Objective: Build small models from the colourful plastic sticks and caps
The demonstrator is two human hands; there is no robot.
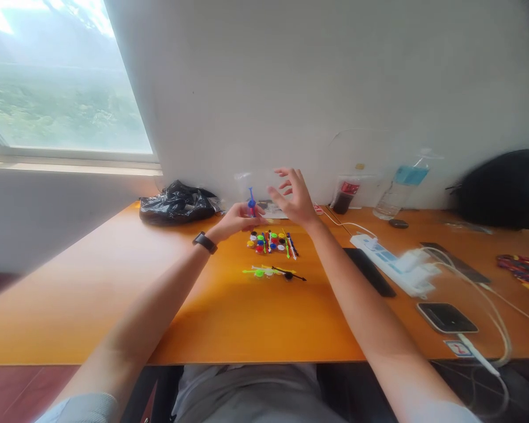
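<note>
My left hand (239, 220), with a dark band at the wrist, grips a small blue plastic spinner piece (251, 201) that points upward; a bit of red shows beneath it. To the right, my right hand (294, 197) is raised with fingers apart and nothing visible in it. Below the hands lies a cluster of small coloured discs (259, 241) and thin arrow-shaped sticks (287, 245) in several colours. Nearer to me, a row of assembled arrow spinners (268, 272) in green, white, yellow and black rests on the wooden table (264, 329).
A black plastic bag (178, 202) sits at the back left. On the right are a cola bottle (344, 197), a water bottle (403, 185), a white power strip (392, 264) with cables, a black phone-like slab (369, 271), a dark-topped device (447, 318) and a black backpack (502, 188).
</note>
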